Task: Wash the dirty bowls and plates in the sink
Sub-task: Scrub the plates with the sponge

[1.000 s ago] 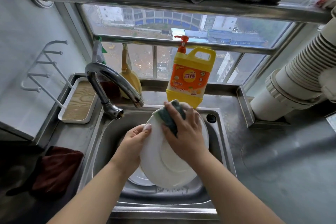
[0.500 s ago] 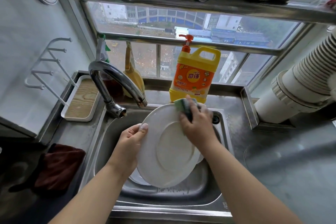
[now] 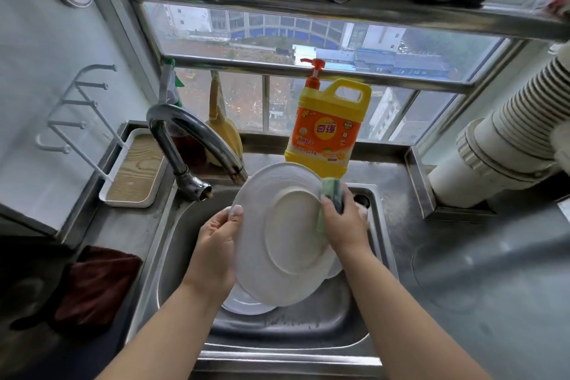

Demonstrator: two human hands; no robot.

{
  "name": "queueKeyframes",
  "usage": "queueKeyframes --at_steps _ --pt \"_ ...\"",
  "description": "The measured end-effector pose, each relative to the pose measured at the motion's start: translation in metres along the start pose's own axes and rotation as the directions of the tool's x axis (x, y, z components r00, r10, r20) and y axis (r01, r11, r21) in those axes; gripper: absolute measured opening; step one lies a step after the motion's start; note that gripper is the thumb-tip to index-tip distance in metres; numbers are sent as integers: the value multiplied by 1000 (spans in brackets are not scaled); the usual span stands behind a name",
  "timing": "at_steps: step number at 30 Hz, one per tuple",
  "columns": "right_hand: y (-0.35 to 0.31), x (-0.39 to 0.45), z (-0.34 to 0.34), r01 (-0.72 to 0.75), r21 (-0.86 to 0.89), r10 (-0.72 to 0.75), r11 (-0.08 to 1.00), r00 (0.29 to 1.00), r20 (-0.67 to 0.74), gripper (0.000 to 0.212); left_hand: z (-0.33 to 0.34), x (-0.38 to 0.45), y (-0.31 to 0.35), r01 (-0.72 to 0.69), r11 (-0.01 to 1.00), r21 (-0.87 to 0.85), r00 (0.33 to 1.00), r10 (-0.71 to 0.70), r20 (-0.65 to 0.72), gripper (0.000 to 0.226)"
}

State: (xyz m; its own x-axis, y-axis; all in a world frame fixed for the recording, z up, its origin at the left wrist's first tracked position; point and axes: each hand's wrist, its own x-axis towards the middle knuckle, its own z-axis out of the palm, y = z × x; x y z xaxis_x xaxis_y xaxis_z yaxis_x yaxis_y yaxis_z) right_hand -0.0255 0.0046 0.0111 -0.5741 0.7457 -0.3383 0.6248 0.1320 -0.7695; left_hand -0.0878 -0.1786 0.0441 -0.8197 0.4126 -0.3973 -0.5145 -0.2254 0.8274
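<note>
A white plate (image 3: 287,234) stands tilted on edge over the steel sink (image 3: 172,244), its underside toward me. My left hand (image 3: 216,250) grips its left rim, thumb on the near face. My right hand (image 3: 344,225) holds a green sponge (image 3: 331,194) against the plate's right rim. More white dishes (image 3: 246,302) lie in the basin beneath, mostly hidden by the plate.
The curved tap (image 3: 191,145) arches over the sink's back left, its spout close to the plate's top. A yellow detergent bottle (image 3: 327,129) stands behind the sink. A wood-lined white tray (image 3: 132,173) and dark red cloth (image 3: 95,284) sit left; a white duct (image 3: 499,145) right.
My right hand has slid the sponge from the plate's top edge round to its right rim. The plate has turned more upright and its top has risen toward the tap.
</note>
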Motion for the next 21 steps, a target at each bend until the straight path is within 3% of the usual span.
queueKeyframes --at_steps 2,4,8,9,10,12,13,16,18,21 --pt "17 -4 7 -180 126 178 976 984 25 57 -2 0 -3 3 999 -32 1000 -3 0 38" --pt "26 -10 13 -258 268 246 928 966 77 57 -5 0 -7 10 998 -63 1000 -9 15 31" --pt "26 -10 12 -210 456 195 865 978 80 54 -20 -2 -15 50 996 -72 997 -45 69 20" --pt "25 -8 9 -166 467 158 869 986 58 53 -24 -4 -15 77 995 -59 992 -71 103 24" --pt "23 -5 4 -103 463 96 880 995 39 53 -31 -5 -17 110 993 -38 984 -104 144 43" --pt "19 1 -9 47 376 -63 925 998 28 55 -41 -4 -13 178 984 25 958 -179 224 72" --pt "16 3 -17 122 320 -148 939 987 57 57 -42 -3 -10 202 977 74 943 -215 254 70" --pt "7 9 -31 337 191 -370 922 911 181 60 -33 7 3 219 944 245 909 -289 301 39" --pt "-2 9 -32 472 44 -470 880 857 212 63 -19 16 11 195 942 272 919 -273 286 21" --pt "-18 -3 -22 535 -206 -508 820 844 172 62 -2 25 15 117 952 285 962 -179 205 21"
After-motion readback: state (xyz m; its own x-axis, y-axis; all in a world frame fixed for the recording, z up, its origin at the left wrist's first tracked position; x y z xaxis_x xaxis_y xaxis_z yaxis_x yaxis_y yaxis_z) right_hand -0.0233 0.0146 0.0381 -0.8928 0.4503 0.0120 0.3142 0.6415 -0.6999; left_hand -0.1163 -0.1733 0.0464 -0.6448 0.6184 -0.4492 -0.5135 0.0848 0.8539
